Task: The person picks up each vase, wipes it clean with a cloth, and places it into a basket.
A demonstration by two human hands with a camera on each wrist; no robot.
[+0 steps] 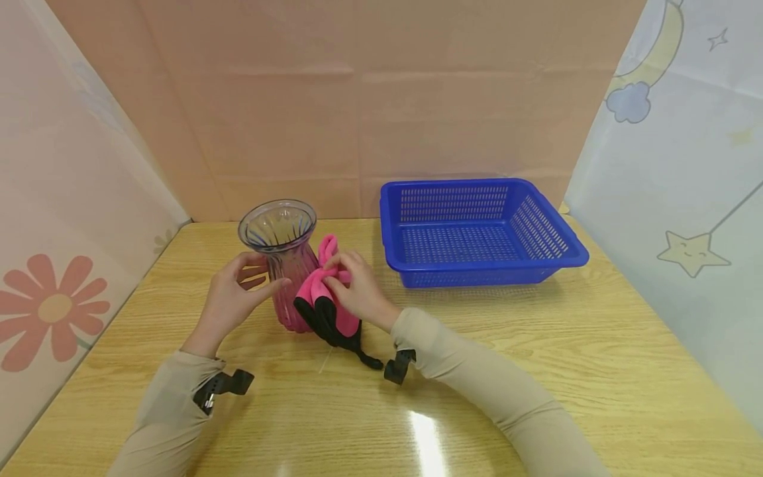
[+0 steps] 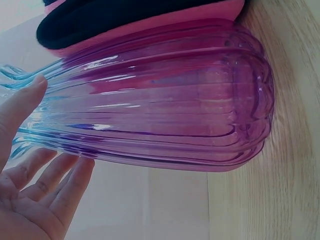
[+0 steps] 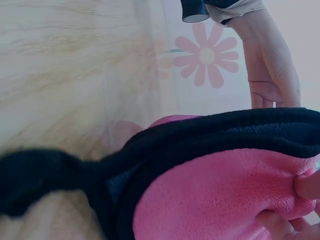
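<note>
A ribbed glass vase (image 1: 286,301), clear bluish at its flared rim and pink-purple lower down, stands upright on the table. My left hand (image 1: 229,298) holds it below the rim, thumb on one side and fingers on the other, as the left wrist view also shows. Pinched between the thumb and fingers of my right hand (image 1: 360,291) is a pink fleece cloth (image 3: 210,195) with black edging and a black strap-like tail. Bunched up, the cloth overlaps the vase's right side in the head view. Its tail hangs down toward the table.
A blue plastic basket (image 1: 483,277) with slotted walls stands at the back right of the wooden table (image 1: 334,424). Behind the table is a peach backdrop (image 1: 357,106). Printed sheets hang at the left and right sides.
</note>
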